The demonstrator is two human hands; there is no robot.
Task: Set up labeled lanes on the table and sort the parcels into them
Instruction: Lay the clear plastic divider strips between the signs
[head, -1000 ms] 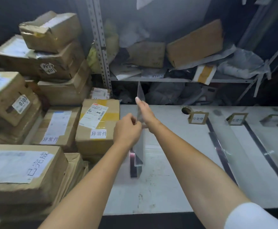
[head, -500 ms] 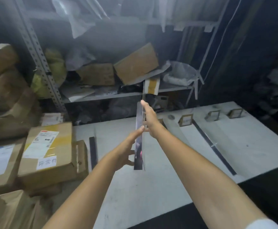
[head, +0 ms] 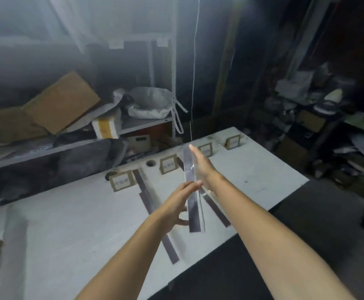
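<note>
Midair, the left hand (head: 177,204) and right hand (head: 202,167) pressed a clear divider (head: 193,213) edge-on between flat palms, fingers straight. It hung over the table (head: 252,174), between two tape strips (head: 168,243). Label stands (head: 121,180) lined the far edge, and the near edge crossed under both forearms.

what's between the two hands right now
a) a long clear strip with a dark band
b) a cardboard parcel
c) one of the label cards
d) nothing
a: a long clear strip with a dark band along it is pressed edge-up between the straight fingers of the left hand and the flat right hand, over the table.
</note>
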